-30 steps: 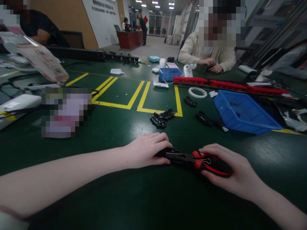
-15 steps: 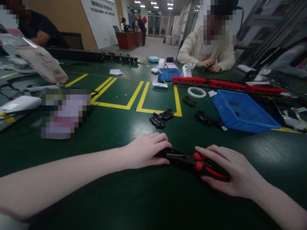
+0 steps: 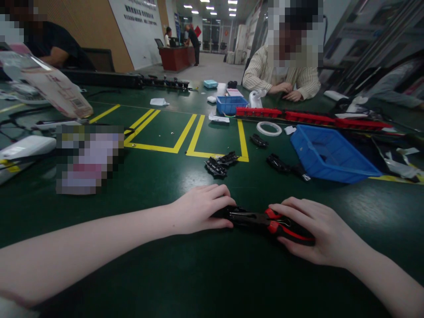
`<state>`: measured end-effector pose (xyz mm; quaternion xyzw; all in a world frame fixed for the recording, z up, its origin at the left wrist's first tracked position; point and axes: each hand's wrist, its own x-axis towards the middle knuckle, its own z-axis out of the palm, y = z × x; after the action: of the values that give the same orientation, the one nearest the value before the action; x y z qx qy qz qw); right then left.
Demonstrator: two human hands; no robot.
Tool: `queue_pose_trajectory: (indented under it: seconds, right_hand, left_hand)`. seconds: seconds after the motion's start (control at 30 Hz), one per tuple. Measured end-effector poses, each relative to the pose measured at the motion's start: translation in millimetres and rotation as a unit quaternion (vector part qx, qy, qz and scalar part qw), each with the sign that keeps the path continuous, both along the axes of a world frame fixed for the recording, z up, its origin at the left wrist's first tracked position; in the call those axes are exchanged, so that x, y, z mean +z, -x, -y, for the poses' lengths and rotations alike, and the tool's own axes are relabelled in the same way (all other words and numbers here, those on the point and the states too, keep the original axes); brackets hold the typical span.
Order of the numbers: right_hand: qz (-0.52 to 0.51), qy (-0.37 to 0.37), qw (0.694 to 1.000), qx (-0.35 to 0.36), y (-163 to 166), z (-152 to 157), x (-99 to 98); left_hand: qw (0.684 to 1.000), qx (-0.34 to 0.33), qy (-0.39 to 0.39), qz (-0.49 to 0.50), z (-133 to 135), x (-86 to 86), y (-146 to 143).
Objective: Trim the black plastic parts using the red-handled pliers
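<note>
My right hand (image 3: 318, 232) is closed round the red and black handles of long-nose pliers (image 3: 273, 226). The jaws point left and meet a black plastic part (image 3: 222, 213), which my left hand (image 3: 205, 208) grips between thumb and fingers. Much of that part is hidden under the left fingers, so its full shape does not show. Both hands are low over the green table (image 3: 185, 282). Beyond them lie more black pieces: two together (image 3: 217, 166) by the yellow tape, a small one (image 3: 259, 140), and an elongated one (image 3: 280, 163) farther right.
A blue bin (image 3: 334, 154) sits tilted at the right. Behind it runs a long red rail (image 3: 308, 118), near a white tape roll (image 3: 269, 128) and a small blue tray (image 3: 232, 105). A co-worker (image 3: 281, 79) sits opposite. A blurred flat object (image 3: 91, 159) lies at left.
The whole view has shifted slightly. My hands keep the same hold on the pliers and the black plastic part, with little visible movement between them.
</note>
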<state>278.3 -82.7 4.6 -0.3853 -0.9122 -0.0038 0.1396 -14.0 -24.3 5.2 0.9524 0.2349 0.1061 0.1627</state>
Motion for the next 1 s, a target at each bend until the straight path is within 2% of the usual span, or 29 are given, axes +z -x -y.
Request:
queue_pose_trajectory:
  seconds: [0.23, 0.63, 1.0]
  right_hand:
    - [-0.008, 0.004, 1.000, 0.008, 0.5, 0.4, -4.0]
    - [-0.029, 0.058, 0.998, -0.007, 0.9, -1.9, -8.5]
    - [-0.030, 0.055, 0.998, -0.011, 1.1, -0.6, -6.6]
  left_hand:
    - [1.000, 0.006, -0.007, 0.002, -0.1, -1.3, 0.0]
    - [1.000, 0.001, -0.003, 0.005, -0.6, -1.0, 1.6]
    - [1.000, -0.001, 0.011, 0.014, -0.4, 0.3, 1.0]
